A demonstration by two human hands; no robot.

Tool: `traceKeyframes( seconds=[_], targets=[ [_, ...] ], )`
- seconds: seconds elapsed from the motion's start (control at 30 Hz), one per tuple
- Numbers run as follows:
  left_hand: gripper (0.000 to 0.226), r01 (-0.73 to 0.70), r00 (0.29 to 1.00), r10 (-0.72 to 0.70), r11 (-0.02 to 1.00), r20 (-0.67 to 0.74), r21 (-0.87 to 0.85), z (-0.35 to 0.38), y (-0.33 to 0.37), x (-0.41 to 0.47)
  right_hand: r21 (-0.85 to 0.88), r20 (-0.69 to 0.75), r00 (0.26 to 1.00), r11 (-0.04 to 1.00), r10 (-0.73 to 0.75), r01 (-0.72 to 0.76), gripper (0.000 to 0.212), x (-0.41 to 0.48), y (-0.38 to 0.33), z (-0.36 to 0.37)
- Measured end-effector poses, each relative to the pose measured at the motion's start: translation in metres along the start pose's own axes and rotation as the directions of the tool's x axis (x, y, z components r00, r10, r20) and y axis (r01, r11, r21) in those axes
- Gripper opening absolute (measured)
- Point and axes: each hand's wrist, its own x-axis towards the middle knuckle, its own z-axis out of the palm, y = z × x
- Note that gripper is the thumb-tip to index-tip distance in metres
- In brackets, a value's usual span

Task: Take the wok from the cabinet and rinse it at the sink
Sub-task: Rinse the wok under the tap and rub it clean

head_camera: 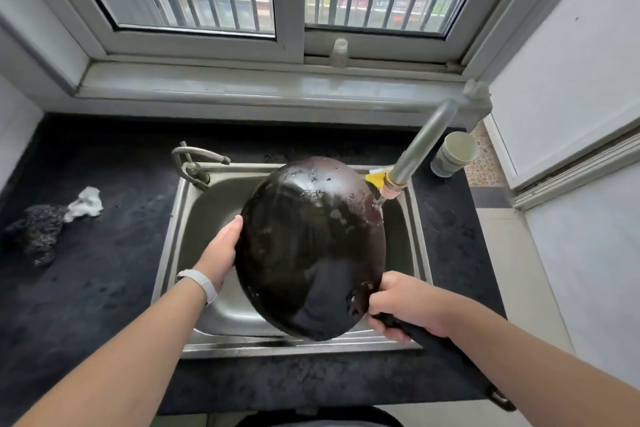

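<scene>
A black wok [310, 250] is held tilted over the steel sink [180, 218], its wet inside facing me. My right hand [405, 305] grips its dark handle at the near right. My left hand [221, 246] presses flat against the wok's left rim, with a white band on the wrist. A grey pipe tap [422, 146] with a yellow lever slants in from the right, and a thin stream of water falls at the wok's far right edge.
A second metal tap [194, 159] stands at the sink's back left. On the dark counter lie a black scrubber [38, 229] and a white crumpled cloth [86, 203] at the left. Stacked paper cups [453, 156] sit at the back right. A small bottle [338, 52] stands on the window sill.
</scene>
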Motion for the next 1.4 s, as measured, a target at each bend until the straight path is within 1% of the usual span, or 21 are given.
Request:
traceKeyframes(
  seconds=[0.1, 0.17, 0.23, 0.27, 0.3, 0.33, 0.4, 0.47, 0.53, 0.6, 0.63, 0.67, 0.77, 0.93, 1.0, 1.1, 1.17, 1.27, 1.33, 1.4],
  targets=[
    [0.044, 0.079, 0.997, -0.079, 0.997, -0.003, -0.022, 0.002, 0.0, 0.006, 0.031, 0.018, 1.0, 0.999, 0.013, -0.013, 0.026, 0.001, 0.001, -0.003],
    [0.054, 0.108, 0.994, -0.107, 0.994, 0.029, -0.03, 0.001, -0.003, 0.006, 0.07, 0.024, 1.0, 0.997, 0.013, -0.014, 0.025, 0.001, 0.003, -0.004],
    [0.07, 0.129, 0.989, -0.125, 0.99, 0.076, -0.054, -0.001, -0.007, 0.01, 0.098, 0.032, 0.999, 0.995, 0.006, -0.009, 0.024, 0.002, 0.005, -0.005],
    [0.074, 0.139, 0.987, -0.131, 0.987, 0.094, -0.078, -0.001, -0.008, 0.011, 0.106, 0.037, 0.999, 0.994, 0.007, -0.011, 0.025, 0.002, 0.006, -0.005],
    [0.074, 0.144, 0.985, -0.134, 0.985, 0.105, -0.093, 0.001, -0.009, 0.011, 0.118, 0.041, 0.999, 0.993, 0.008, -0.013, 0.026, 0.002, 0.006, -0.005],
    [0.07, 0.133, 0.987, -0.121, 0.985, 0.11, -0.111, 0.004, -0.008, 0.01, 0.133, 0.047, 0.999, 0.991, 0.008, -0.014, 0.026, 0.002, 0.007, -0.005],
    [0.06, 0.101, 0.993, -0.093, 0.986, 0.069, -0.13, 0.012, -0.004, 0.005, 0.173, 0.056, 0.998, 0.985, 0.012, -0.021, 0.026, 0.001, 0.008, -0.004],
    [0.057, 0.032, 0.999, -0.029, 0.993, 0.024, -0.113, 0.017, -0.002, 0.002, 0.241, 0.056, 0.998, 0.97, 0.014, -0.027, 0.026, 0.002, 0.012, -0.002],
    [0.069, -0.054, 0.998, 0.051, 0.995, -0.033, -0.087, 0.018, -0.008, 0.004, 0.299, 0.049, 0.999, 0.954, 0.007, -0.021, 0.025, 0.003, 0.016, 0.0],
    [0.082, -0.055, 0.997, 0.05, 0.994, -0.056, -0.099, 0.021, -0.01, 0.002, 0.341, 0.047, 0.999, 0.94, -0.003, -0.013, 0.028, 0.003, 0.019, -0.001],
    [0.083, -0.066, 0.996, 0.059, 0.993, -0.065, -0.099, 0.025, -0.008, -0.002, 0.353, 0.047, 0.999, 0.936, -0.009, -0.009, 0.031, 0.002, 0.02, -0.001],
    [0.081, -0.087, 0.995, 0.081, 0.993, -0.065, -0.083, 0.029, -0.005, -0.007, 0.358, 0.05, 0.999, 0.934, -0.014, -0.005, 0.031, 0.001, 0.021, -0.001],
    [0.073, -0.144, 0.988, 0.144, 0.99, -0.064, 0.0, 0.036, -0.006, -0.014, 0.372, 0.056, 0.998, 0.928, -0.014, -0.008, 0.019, -0.001, 0.024, 0.0],
    [0.068, -0.259, 0.959, 0.279, 0.936, -0.053, 0.24, 0.042, -0.012, -0.02, 0.398, 0.067, 0.998, 0.917, -0.009, -0.019, 0.013, -0.001, 0.033, 0.004],
    [0.074, -0.287, 0.95, 0.31, 0.899, -0.019, 0.332, 0.045, -0.013, -0.023, 0.414, 0.067, 0.998, 0.91, -0.01, -0.019, 0.01, 0.0, 0.035, 0.005],
    [0.088, -0.303, 0.946, 0.322, 0.855, 0.028, 0.421, 0.051, -0.01, -0.028, 0.453, 0.075, 0.997, 0.891, -0.003, -0.031, 0.022, 0.0, 0.04, 0.007],
    [0.085, -0.327, 0.937, 0.343, 0.81, 0.059, 0.488, 0.055, -0.007, -0.032, 0.484, 0.076, 0.997, 0.874, 0.006, -0.042, 0.026, 0.0, 0.041, 0.01],
    [0.088, -0.371, 0.922, 0.365, 0.731, 0.13, 0.574, 0.061, -0.002, -0.039, 0.551, 0.078, 0.996, 0.831, 0.04, -0.076, 0.023, 0.005, 0.044, 0.018],
    [0.089, -0.403, 0.911, 0.368, 0.688, 0.189, 0.603, 0.068, 0.0, -0.043, 0.586, 0.075, 0.996, 0.806, 0.058, -0.091, 0.021, 0.007, 0.047, 0.022],
    [0.085, -0.43, 0.9, 0.366, 0.66, 0.236, 0.616, 0.076, 0.0, -0.047, 0.598, 0.071, 0.995, 0.795, 0.069, -0.098, 0.02, 0.007, 0.049, 0.023]
  ],
)
